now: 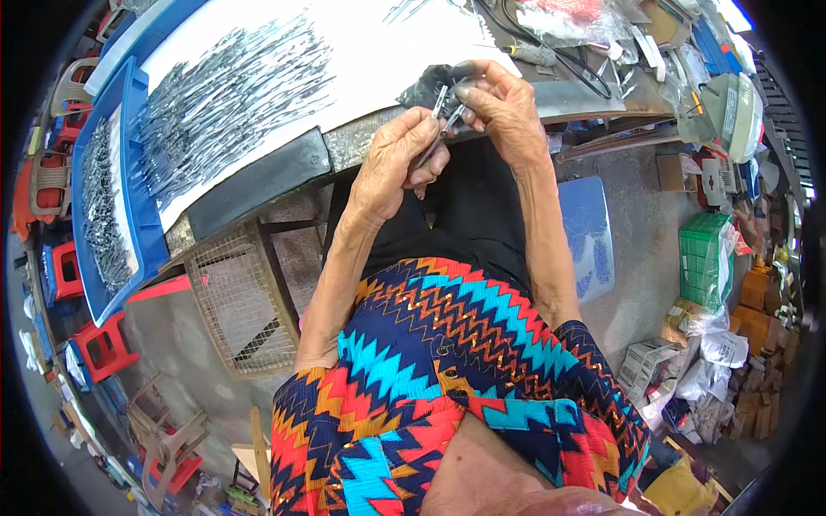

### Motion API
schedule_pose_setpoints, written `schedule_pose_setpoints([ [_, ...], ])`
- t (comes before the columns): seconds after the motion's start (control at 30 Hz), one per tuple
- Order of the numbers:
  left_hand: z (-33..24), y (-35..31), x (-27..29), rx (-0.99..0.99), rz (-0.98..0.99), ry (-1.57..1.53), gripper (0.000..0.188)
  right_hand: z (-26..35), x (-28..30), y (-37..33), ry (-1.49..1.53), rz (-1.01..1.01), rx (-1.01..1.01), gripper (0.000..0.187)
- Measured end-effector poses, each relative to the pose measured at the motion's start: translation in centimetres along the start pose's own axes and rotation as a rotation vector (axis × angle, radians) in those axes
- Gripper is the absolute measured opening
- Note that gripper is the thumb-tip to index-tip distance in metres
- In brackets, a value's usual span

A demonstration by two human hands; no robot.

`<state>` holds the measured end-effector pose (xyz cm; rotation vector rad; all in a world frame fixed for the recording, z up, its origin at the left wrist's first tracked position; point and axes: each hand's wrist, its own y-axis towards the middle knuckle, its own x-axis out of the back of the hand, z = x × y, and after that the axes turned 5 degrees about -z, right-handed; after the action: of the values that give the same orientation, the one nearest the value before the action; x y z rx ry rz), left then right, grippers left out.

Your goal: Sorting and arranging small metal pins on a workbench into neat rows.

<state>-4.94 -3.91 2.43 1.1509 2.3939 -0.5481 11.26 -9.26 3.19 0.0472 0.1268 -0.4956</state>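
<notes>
My left hand and my right hand meet at the table's front edge, above my lap. Pinched in the left fingers is a slim silvery metal piece; a second slim metal piece runs between the two hands, its end at the right fingertips. Their exact kind is too small to make out. Right behind the fingers lies a crumpled dark plastic bag or cloth. Many thin dark metal rods are spread on a white sheet to the left.
A blue tray with small dark metal parts sits at the table's left end. Beyond my right hand are a screwdriver-like handle, a black cable and plastic bags. A pale green machine stands farther right.
</notes>
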Motion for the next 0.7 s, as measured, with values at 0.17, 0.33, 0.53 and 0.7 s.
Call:
schedule_pose_setpoints([
  [0.17, 0.01, -0.06, -0.32, 0.014, 0.032, -0.021, 0.025, -0.34, 0.68, 0.03, 0.254, 0.090, 0.002, 0.021],
  [0.33, 0.09, -0.02, -0.48, 0.040, 0.050, -0.103, 0.028, -0.16, 0.46, -0.12, 0.287, 0.053, 0.016, 0.022],
  [0.53, 0.51, 0.09, -0.22, 0.061, 0.121, -0.141, 0.025, -0.49, 0.59, 0.09, 0.456, 0.076, -0.016, 0.018],
  [0.7, 0.66, 0.02, -0.18, 0.085, 0.126, -0.152, 0.027, -0.49, 0.11, -0.01, 0.472, 0.108, 0.016, 0.018],
])
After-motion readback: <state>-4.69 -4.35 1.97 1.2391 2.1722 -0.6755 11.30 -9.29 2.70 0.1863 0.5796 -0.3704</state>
